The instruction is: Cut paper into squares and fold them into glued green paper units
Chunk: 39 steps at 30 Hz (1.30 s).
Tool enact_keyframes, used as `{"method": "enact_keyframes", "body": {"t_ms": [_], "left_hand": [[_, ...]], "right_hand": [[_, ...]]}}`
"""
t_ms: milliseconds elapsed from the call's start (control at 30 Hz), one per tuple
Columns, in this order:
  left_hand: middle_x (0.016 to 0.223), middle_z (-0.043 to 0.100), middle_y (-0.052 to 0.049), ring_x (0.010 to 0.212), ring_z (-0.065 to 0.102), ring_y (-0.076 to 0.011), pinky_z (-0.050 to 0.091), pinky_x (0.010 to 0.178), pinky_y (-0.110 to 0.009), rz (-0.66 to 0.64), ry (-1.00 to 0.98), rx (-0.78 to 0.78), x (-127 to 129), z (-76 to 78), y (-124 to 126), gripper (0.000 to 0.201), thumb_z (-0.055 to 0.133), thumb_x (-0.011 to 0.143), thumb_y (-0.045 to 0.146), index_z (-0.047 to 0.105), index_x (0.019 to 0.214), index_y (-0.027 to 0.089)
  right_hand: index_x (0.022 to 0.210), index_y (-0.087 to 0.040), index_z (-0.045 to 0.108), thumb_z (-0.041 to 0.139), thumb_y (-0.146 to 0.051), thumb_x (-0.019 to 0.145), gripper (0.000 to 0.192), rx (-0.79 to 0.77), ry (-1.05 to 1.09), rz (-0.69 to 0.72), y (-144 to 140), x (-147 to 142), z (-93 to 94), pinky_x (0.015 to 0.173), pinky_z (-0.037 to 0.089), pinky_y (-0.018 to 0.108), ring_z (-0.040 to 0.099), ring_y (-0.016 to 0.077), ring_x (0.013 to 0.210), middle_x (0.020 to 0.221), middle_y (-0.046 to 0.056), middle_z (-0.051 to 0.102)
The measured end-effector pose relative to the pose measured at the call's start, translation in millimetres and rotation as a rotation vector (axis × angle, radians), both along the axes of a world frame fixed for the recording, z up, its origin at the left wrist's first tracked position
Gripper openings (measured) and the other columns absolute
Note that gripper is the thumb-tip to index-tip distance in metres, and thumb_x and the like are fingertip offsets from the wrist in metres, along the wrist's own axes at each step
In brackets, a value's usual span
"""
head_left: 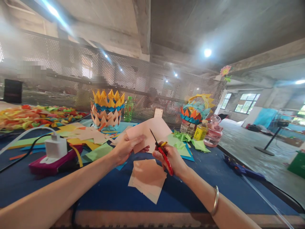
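Observation:
My left hand [130, 147] pinches a pale pink sheet of paper [158, 128] near its left side, thumb on top. In my right hand [172, 157] is a pair of scissors [166, 159] with red and yellow handles. Its dark blades point up and left, overlapping the sheet; whether they are cutting into it I cannot tell. Below both hands, a loose stack of cut pale pink paper pieces [148, 179] lies on the blue table [102, 197].
At left stand a purple power strip [45, 165] with a white charger [56, 147], and a heap of folded colored paper [35, 116]. Behind are folded-paper baskets [107, 109] [195, 111]. A green bottle [129, 109], yellow bottle [200, 131] and pink jug [213, 133] stand further back.

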<state>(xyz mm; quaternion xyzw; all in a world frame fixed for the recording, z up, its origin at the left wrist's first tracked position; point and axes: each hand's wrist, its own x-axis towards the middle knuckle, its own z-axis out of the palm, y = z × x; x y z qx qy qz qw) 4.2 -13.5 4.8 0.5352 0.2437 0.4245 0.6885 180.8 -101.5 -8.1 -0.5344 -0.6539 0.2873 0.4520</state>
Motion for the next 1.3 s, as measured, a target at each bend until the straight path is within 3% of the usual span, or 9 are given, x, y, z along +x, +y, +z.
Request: {"method": "enact_keyframes", "body": {"t_ms": [200,533,867,1133,1300], "left_hand": [[0.080,0.075,-0.011,0.063,0.070,-0.0197,0.058,0.061,-0.029,-0.051,0.025,0.072,1.1,-0.6,-3.9,0.038,0.078,0.072,0.037,0.071,0.100,0.012],[0.073,0.075,-0.010,0.059,0.068,-0.0188,0.058,0.059,-0.028,-0.022,0.061,0.079,2.9,-3.0,-5.5,0.027,0.077,0.071,0.037,0.074,0.084,0.013],[0.069,0.075,-0.009,0.057,0.068,-0.0176,0.056,0.057,-0.025,-0.055,0.050,0.095,3.7,-7.3,-1.8,0.027,0.077,0.072,0.038,0.073,0.081,0.012],[0.065,0.073,-0.008,0.056,0.067,-0.0163,0.056,0.056,-0.024,-0.052,0.046,0.080,3.6,-5.2,-4.4,0.032,0.078,0.069,0.042,0.073,0.074,0.011],[0.062,0.072,-0.007,0.055,0.067,-0.0166,0.056,0.056,-0.025,-0.038,0.049,0.068,3.3,-5.1,-3.9,0.033,0.080,0.066,0.041,0.072,0.072,0.010]], "right_hand": [[0.075,-0.019,0.050,0.061,-0.054,0.084,0.038,0.008,-0.015,0.033,-0.4,0.2,-1.4,0.036,0.040,0.017,0.047,0.0062,0.039,0.060,-0.007,0.044],[0.059,-0.020,0.044,0.066,-0.058,0.078,0.048,-0.048,0.022,-0.044,0.1,-1.9,0.6,0.034,0.030,0.019,0.039,0.0065,0.034,0.043,-0.007,0.042],[0.060,-0.020,0.046,0.065,-0.063,0.075,0.050,-0.041,0.101,-0.057,-0.3,-5.9,0.4,0.034,0.020,0.020,0.031,0.0056,0.036,0.043,-0.007,0.036],[0.069,-0.018,0.054,0.068,-0.055,0.076,0.041,0.025,0.108,-0.027,7.5,-2.6,-5.9,0.035,0.022,0.020,0.029,0.0049,0.038,0.048,-0.008,0.035],[0.067,-0.018,0.052,0.069,-0.051,0.077,0.039,0.053,0.016,-0.064,6.8,-0.2,-7.8,0.035,0.028,0.018,0.037,0.0050,0.038,0.054,-0.006,0.041]]}}
